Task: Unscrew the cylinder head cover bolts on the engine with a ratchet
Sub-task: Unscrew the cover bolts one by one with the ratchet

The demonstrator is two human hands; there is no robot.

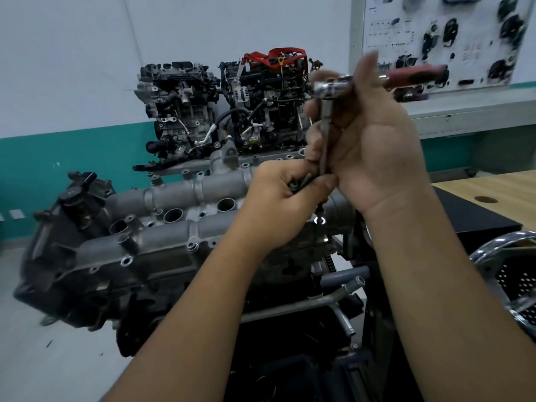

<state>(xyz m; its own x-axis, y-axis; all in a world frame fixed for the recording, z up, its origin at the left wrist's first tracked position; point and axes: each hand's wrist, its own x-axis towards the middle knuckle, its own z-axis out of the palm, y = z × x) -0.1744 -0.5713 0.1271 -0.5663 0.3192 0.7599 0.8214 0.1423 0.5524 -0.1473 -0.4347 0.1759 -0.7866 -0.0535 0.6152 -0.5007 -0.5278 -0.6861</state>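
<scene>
Ratchet (333,91) in both hands above engine (179,227)

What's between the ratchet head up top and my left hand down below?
In the head view, the extension bar runs down from the ratchet to the left hand, with the right hand curled around it.

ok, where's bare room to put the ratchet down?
Free: the wooden tabletop right of the right hand, around its round hole, and the black surface beside it. Crowded: the cylinder head cover, all bosses and open bores, and the left hand working there.
</scene>
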